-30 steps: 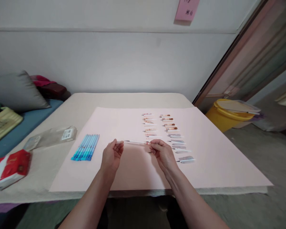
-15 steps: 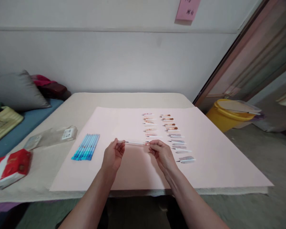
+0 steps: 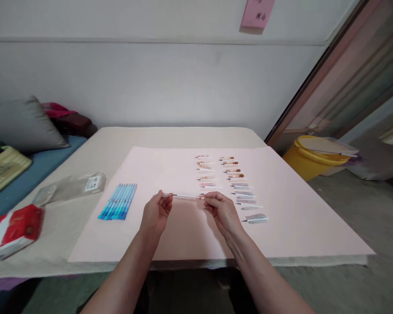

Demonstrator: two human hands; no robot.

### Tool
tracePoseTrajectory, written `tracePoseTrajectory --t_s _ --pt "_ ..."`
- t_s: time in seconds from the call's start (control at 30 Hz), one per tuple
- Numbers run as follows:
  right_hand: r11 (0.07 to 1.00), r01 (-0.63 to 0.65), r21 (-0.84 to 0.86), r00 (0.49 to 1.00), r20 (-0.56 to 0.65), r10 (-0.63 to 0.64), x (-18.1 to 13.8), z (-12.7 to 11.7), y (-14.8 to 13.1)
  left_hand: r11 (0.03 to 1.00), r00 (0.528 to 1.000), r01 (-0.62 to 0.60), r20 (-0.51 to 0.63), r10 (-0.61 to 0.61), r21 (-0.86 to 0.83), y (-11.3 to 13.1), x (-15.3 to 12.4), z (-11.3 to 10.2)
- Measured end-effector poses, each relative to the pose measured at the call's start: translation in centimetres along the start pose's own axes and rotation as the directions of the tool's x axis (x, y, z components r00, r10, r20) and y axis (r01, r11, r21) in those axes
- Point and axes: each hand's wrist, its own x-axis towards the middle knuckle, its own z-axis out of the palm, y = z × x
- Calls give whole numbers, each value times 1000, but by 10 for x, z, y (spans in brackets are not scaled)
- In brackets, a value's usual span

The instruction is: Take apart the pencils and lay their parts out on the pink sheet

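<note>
A thin white pen refill (image 3: 187, 196) stretches level between my two hands, above the pink sheet. My left hand (image 3: 156, 210) is closed in a pinch around a short pale piece (image 3: 167, 195) at the refill's dark-tipped end. At the other end, my right hand (image 3: 221, 210) pinches the refill beside a small reddish part (image 3: 201, 197); its fingers cover the rest. Just beyond the right hand lie short pen parts paired with white refills (image 3: 207, 185) in a column. A second column holds brown-ended pen parts (image 3: 236, 176) and grey pen parts (image 3: 256, 217) with refills.
Several blue pens (image 3: 118, 201) lie side by side on the pink sheet (image 3: 170, 244), left of my hands. Farther left are a clear plastic wrapper (image 3: 70, 187) and a red tissue pack (image 3: 15, 229). A yellow bin (image 3: 303, 159) stands right of the table.
Hardly anything differs. Both hands hold the refill in the same place, with the left hand shifted very slightly.
</note>
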Motion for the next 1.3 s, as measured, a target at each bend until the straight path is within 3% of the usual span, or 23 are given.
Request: tracePoseTrajectory --t_s 0.33,0.5,0.67,0.8,0.9,1.07,1.2,1.3 --pt "999 24 -42 1000 2 -24 1 1 2 999 1000 -4 26 3 40 -2 -3 1" --pt "966 147 -214 989 35 -142 -1 1 3 997 998 52 42 -55 58 -4 -6 3" --pt "873 250 -419 968 76 -240 -4 2 1 987 987 153 41 -155 39 -9 -5 3" --pt "800 382 -463 924 175 -340 -6 5 3 986 985 166 46 -165 -16 -10 -4 3" --pt "791 403 -460 915 212 -343 -7 6 3 988 989 142 40 -140 -58 -11 -3 2" --pt "897 253 -362 967 102 -232 -5 2 -3 992 995 96 -3 -96 -81 -6 -1 2" --pt "985 151 -85 988 -21 -153 0 -4 -11 994 998 55 -13 -56 -100 0 -2 2" --pt "995 41 86 999 -30 -39 4 -8 -13 993 998 54 -3 -55 -108 1 -4 3"
